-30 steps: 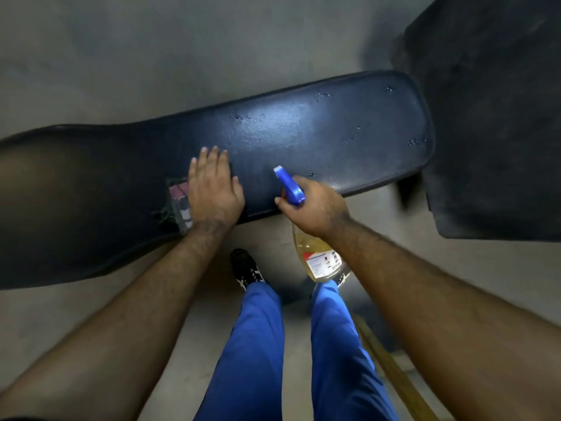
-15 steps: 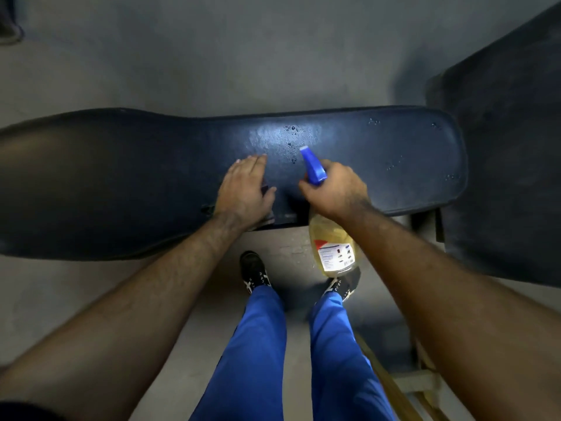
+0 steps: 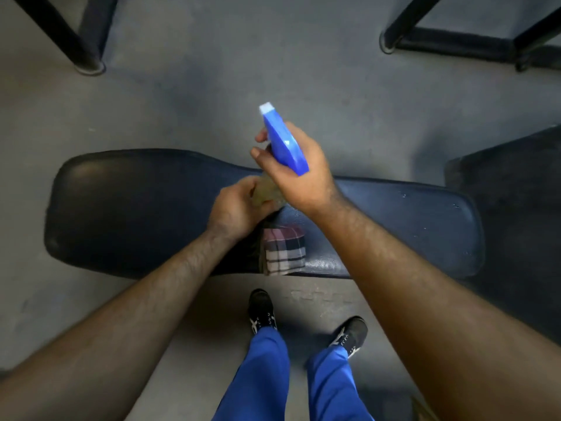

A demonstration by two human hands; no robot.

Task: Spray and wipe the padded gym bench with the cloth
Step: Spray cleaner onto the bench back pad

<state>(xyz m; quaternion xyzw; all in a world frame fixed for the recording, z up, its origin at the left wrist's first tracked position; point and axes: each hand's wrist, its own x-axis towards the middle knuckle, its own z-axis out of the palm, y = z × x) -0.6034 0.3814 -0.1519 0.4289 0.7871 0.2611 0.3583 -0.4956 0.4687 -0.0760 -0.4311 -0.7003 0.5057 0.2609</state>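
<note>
The dark padded gym bench (image 3: 127, 214) runs left to right across the middle of the view. A folded checked cloth (image 3: 283, 250) lies on its near edge, under my forearms, with no hand on it. My right hand (image 3: 300, 174) is closed round the blue trigger head of the spray bottle (image 3: 283, 141), raised above the bench with the nozzle pointing away from me. My left hand (image 3: 239, 208) is closed round the bottle's yellowish body, most of which is hidden behind both hands.
Black metal frame legs stand on the grey floor at the far left (image 3: 88, 63) and far right (image 3: 390, 45). A dark mat or pad (image 3: 516, 208) lies to the right of the bench. My feet (image 3: 262, 311) are just in front of the bench.
My left hand has left the cloth and taken hold of the bottle's body. My right hand has lifted the bottle from beside the bench to above it. The view has tilted further forward.
</note>
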